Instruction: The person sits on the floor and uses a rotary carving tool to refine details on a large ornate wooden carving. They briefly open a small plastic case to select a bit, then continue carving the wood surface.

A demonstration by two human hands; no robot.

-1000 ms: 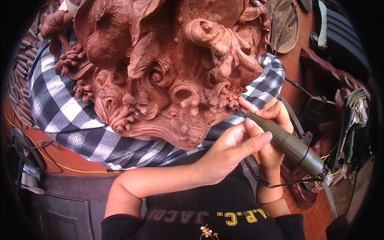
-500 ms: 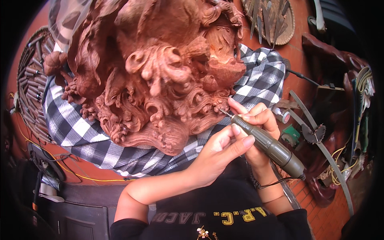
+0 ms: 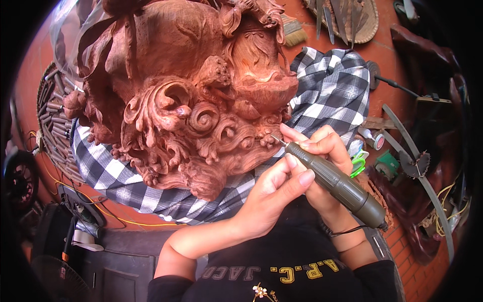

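Head view: right hand (image 3: 326, 151) clamping on grinder (image 3: 336, 183), bit touching carving (image 3: 191, 95) lying on checked cloth (image 3: 332, 85). Left hand (image 3: 274, 194) closing loosely, thumb bracing grinder barrel. Likely rigid, light tool; gripping pencil-style near nose; carving probably heavy, fragile at scrolls.

The wood carving (image 3: 191, 95) fills the checked cloth (image 3: 332, 85). Bare cloth shows only at its right corner. Bottles and tools (image 3: 375, 138) crowd the floor just beyond that edge.
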